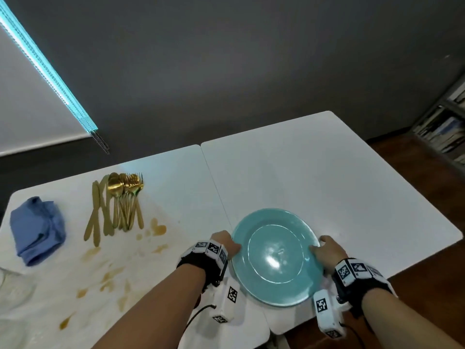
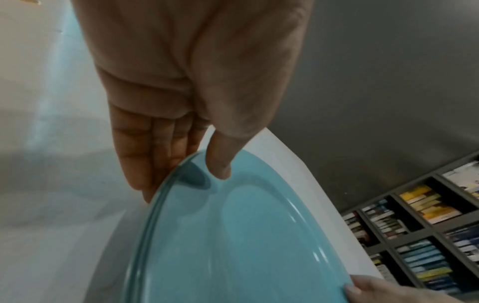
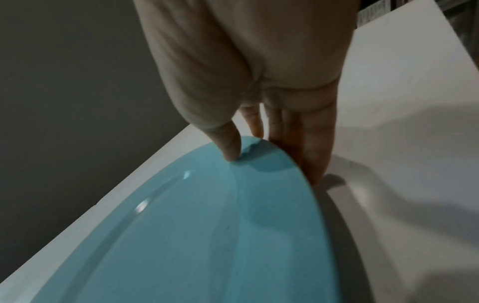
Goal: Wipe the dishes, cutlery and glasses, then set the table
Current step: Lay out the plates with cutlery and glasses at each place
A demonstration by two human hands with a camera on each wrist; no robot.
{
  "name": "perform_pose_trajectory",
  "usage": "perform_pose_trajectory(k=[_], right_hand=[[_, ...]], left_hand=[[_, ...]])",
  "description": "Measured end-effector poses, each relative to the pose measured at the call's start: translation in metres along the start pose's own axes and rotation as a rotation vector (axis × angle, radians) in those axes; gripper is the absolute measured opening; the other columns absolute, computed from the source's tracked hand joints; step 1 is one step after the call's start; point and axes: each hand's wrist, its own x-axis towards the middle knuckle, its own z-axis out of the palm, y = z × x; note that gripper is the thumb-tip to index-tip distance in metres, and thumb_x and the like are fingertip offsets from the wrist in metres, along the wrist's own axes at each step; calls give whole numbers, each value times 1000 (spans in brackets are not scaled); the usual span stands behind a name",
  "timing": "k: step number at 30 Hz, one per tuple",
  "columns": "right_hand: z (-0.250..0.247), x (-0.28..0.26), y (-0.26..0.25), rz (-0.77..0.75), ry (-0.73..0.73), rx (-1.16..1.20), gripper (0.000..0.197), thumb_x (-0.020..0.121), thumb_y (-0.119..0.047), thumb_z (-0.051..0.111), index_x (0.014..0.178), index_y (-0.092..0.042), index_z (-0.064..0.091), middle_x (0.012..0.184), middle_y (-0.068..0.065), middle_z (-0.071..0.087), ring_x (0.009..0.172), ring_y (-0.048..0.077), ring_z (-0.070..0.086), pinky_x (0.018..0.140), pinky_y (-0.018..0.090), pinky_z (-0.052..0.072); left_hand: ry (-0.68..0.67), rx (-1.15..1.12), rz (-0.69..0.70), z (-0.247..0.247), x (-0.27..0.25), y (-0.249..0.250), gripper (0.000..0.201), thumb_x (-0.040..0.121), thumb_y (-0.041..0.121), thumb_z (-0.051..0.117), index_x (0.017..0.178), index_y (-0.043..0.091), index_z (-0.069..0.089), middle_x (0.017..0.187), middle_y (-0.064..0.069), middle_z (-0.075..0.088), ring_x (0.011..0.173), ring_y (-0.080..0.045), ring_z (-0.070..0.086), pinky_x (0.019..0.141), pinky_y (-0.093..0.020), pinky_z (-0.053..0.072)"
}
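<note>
A large teal plate (image 1: 275, 258) is held over the near edge of the white table (image 1: 314, 172). My left hand (image 1: 227, 244) pinches its left rim, thumb on top and fingers underneath, as the left wrist view shows on the plate (image 2: 233, 235). My right hand (image 1: 324, 250) pinches the right rim the same way, thumb on the plate (image 3: 207, 225). A pile of gold cutlery (image 1: 118, 202) lies at the far left. A folded blue cloth (image 1: 37, 229) sits beside it.
Brown stains (image 1: 108, 275) spot the left table's surface. A clear glass object (image 1: 12, 290) shows at the left edge. A bookshelf (image 1: 442, 127) stands at the right past the table. A seam (image 1: 216, 190) divides the two tabletops.
</note>
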Motion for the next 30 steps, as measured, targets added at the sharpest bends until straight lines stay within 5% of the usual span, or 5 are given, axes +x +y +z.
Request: perform_pose_trajectory(k=[3,10,16,27,30], right_hand=[[-2,8,3,-55,-21,29,37,88,-20,57,123,-10,49,110,11,60,91,29,59,62,28,45],[-44,28,9,-62,25,344,15,85,-11,62,96,-3,69,91,15,69,88,31,65,87,38,53],[-76,53,18,-47,66,586,9,83,-6,62,82,-8,71,89,15,71,90,35,67,91,49,52],[-114,51,52,57,2,892,21,87,3,57,107,6,62,99,19,64,89,33,60,92,48,48],[-121,55,61,86,-5,1017,24,88,3,56,112,7,59,103,21,62,90,34,60,92,49,47]], left_hand=[[-5,-22,-41,-1,8,6,18,90,22,53,76,12,55,73,-4,58,93,-26,67,81,-28,52],[-42,-710,-21,-20,17,43,12,92,16,58,97,7,51,89,-9,56,64,-18,57,67,-36,56],[-115,-1251,13,-13,13,86,48,95,46,44,105,3,63,98,-13,69,87,-29,65,76,-41,55],[70,-1054,180,22,55,113,104,43,94,50,114,19,62,114,-9,67,106,-31,63,97,-50,49],[140,-1005,191,18,55,125,92,56,88,46,116,19,60,115,-12,66,104,-33,63,95,-50,49]])
